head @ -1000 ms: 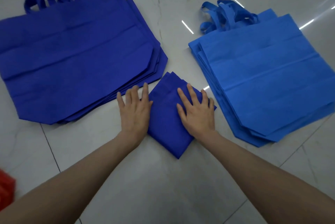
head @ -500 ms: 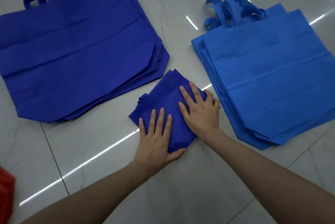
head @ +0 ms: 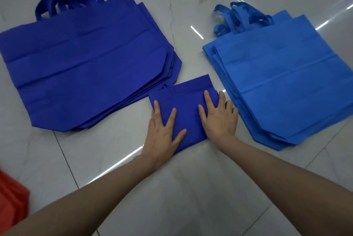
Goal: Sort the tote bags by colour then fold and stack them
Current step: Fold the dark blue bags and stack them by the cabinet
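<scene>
A folded dark blue tote bag (head: 186, 106) lies on the floor between two piles. My left hand (head: 163, 132) presses flat on its near left part, fingers spread. Flat on its right side lies my right hand (head: 219, 117), its outer fingers reaching over the bag's right edge. To the left lies a pile of several unfolded dark blue tote bags (head: 86, 67), handles at the far end. To the right lies a pile of several unfolded light blue tote bags (head: 286, 79), handles also at the far end.
The floor (head: 191, 188) is glossy grey tile with bright light streaks. Something red (head: 11, 195) shows at the lower left edge, blurred.
The folded dark blue bag has turned and now lies squarer to me. My left hand moved from beside the bag onto its near left part. My right hand stayed on the bag's right side.
</scene>
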{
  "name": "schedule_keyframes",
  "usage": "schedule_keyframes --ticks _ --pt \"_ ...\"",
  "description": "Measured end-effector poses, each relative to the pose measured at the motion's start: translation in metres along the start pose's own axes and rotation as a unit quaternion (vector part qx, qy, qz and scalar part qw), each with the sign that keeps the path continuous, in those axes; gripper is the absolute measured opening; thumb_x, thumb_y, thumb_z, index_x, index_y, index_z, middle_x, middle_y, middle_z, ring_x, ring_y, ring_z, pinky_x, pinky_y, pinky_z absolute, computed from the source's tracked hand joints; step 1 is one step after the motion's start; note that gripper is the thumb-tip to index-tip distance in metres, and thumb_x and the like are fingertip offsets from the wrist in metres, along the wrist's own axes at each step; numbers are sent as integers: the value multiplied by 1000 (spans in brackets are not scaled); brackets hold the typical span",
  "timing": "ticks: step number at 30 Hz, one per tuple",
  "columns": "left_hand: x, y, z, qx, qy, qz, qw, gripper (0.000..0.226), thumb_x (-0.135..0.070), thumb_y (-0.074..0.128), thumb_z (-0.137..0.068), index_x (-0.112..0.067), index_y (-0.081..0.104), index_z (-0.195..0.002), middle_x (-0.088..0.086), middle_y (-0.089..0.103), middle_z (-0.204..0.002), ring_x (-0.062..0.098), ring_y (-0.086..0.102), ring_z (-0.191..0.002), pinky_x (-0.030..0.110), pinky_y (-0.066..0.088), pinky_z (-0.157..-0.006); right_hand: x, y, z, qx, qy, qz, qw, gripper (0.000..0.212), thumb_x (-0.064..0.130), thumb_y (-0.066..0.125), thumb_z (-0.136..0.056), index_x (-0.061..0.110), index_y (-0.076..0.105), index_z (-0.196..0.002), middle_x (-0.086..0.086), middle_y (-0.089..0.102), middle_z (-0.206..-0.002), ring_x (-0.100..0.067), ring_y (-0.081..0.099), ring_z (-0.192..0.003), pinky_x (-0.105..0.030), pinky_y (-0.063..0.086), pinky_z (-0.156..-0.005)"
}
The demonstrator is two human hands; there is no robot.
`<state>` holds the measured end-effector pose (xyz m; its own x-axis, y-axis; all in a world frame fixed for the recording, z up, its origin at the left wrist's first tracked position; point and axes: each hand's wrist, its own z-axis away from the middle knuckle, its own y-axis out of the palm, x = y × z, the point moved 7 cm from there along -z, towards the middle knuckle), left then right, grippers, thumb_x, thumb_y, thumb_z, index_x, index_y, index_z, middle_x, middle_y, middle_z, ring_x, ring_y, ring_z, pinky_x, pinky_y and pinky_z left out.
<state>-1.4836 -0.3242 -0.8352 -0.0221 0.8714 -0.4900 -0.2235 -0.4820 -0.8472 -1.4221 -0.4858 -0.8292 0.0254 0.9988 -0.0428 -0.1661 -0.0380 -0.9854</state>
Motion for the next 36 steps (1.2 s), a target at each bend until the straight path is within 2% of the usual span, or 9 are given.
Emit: schedule_keyframes --ticks 4,8,13,17,20,23,27,32,36 --pt "1 -11 -1 -20 22 51 998 68 -59 31 -93 -21 20 -149 13 -11 -157 26 5 -144 27 5 -115 21 -18 19 -146 -92 5 985 49 34 39 -95 22 41 -142 -14 34 -150 -35 39 -130 -53 34 -104" --pt "7 -26 1 -19 68 155 985 48 -32 50 -95 -16 41 -140 3 15 -155 13 42 -127 16 30 -103 36 4 41 -83 -117 -24 989 50 41 32 -92 23 56 -131 -13 51 -138 -38 53 -119 -56 42 -96" --pt "17 -14 -7 -57 -203 433 877 47 -28 60 -91 -12 40 -130 0 46 -121 -1 53 -84 12 43 -73 32 2 43 -60 -42 -23 997 51 48 31 -90 28 60 -126 -8 63 -123 -31 62 -101 -43 51 -75" --pt "-1 -15 -19 -62 -183 338 921 21 -21 49 -97 -11 48 -115 4 59 -110 13 54 -87 28 46 -78 30 2 48 -44 -9 -36 998 51 48 27 -90 31 61 -125 -5 64 -122 -29 61 -91 -40 49 -68" --pt "-6 -15 -26 -52 -126 318 938 14 -16 43 -97 -18 46 -111 2 59 -107 19 57 -91 38 49 -84 26 0 50 -35 -12 -75 996 59 49 18 -91 29 51 -135 -5 52 -137 -30 54 -108 -43 45 -82" --pt "-7 -20 -26 3 -100 453 886 14 -13 43 -98 -19 46 -110 1 59 -98 14 61 -85 30 55 -73 2 -17 61 -93 63 -146 983 53 46 34 -97 19 39 -143 -10 31 -151 -31 36 -130 -43 32 -104" --pt "-11 -38 -31 74 -48 544 834 18 -11 45 -98 -22 54 -108 4 63 -108 14 62 -92 19 52 -68 -51 -33 76 -111 277 -384 874 78 52 53 -90 14 19 -149 -11 15 -156 -28 19 -141 -41 17 -116" --pt "-46 -57 -36 105 6 504 857 16 -14 45 -99 -24 55 -108 2 61 -114 16 61 -97 28 51 -78 -62 -34 115 -7 307 -797 520 35 40 62 -88 17 62 -115 -1 70 -112 -18 67 -98 -35 55 -84" --pt "-84 -58 -21 95 34 441 892 19 -17 45 -99 -22 51 -117 1 56 -116 17 57 -101 27 50 -79 -87 -46 157 -15 336 -786 518 25 16 60 -88 14 62 -112 -1 70 -107 -20 67 -90 -31 54 -70"
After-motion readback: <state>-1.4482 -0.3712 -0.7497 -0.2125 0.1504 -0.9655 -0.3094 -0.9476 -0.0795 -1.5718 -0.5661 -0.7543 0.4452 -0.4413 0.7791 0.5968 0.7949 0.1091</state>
